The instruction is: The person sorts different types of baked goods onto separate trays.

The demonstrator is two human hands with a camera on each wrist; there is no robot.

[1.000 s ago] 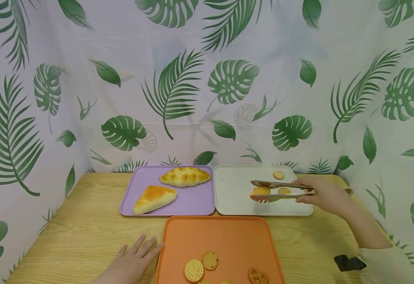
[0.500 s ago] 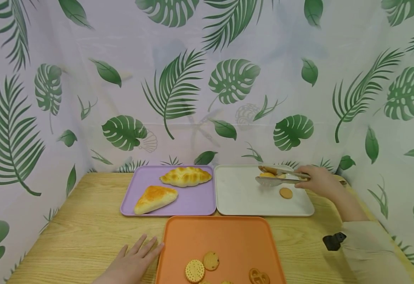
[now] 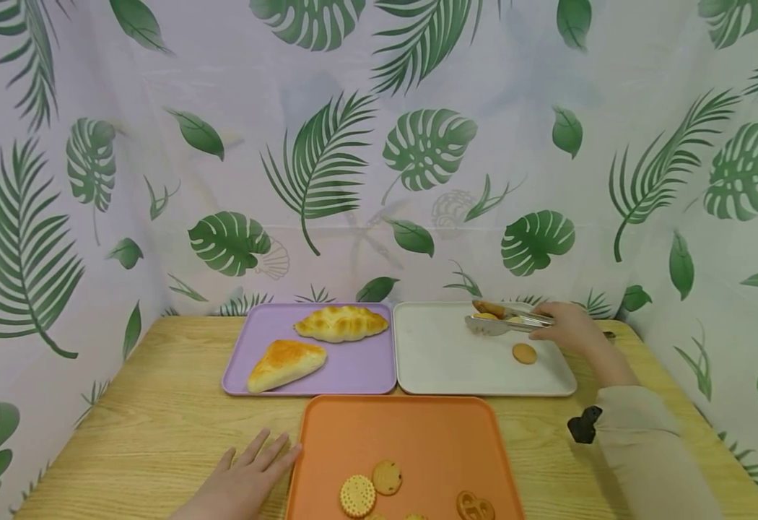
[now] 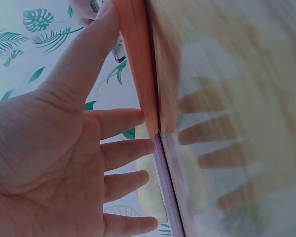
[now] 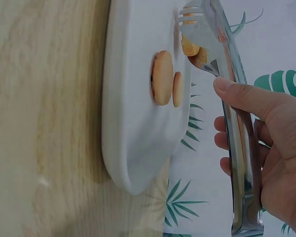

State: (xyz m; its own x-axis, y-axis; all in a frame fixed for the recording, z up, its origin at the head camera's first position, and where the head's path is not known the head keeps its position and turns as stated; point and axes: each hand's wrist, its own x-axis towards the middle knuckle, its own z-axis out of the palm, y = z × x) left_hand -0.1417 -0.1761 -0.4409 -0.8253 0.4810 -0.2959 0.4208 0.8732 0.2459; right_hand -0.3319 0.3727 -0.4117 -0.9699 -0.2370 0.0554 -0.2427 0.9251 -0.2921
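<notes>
My right hand (image 3: pixel 570 332) grips metal tongs (image 3: pixel 494 327) over the back of the white tray (image 3: pixel 431 361). Between their tips is a small yellow-orange pastry (image 5: pixel 190 47); whether it touches the tray I cannot tell. One round cookie (image 3: pixel 525 353) lies on the white tray just in front of the tongs. Behind it, in the right wrist view, another cookie (image 5: pixel 178 89) shows. My left hand (image 3: pixel 239 478) lies palm down with fingers spread, its fingertips at the left edge of the orange tray (image 3: pixel 411 426).
On the purple tray (image 3: pixel 353 368) sit a braided bread (image 3: pixel 340 324) and a triangular bread (image 3: pixel 286 365). The orange tray carries a dotted round cookie (image 3: pixel 357 496), a speckled cookie (image 3: pixel 387 477), a pretzel-shaped cookie (image 3: pixel 474 507) and others partly cut off. Leaf-patterned cloth surrounds the wooden table (image 3: pixel 151 412).
My right hand has carried the tongs and the yellow-orange pastry back toward the white tray's far edge, uncovering the front cookie. The left hand has stayed in place.
</notes>
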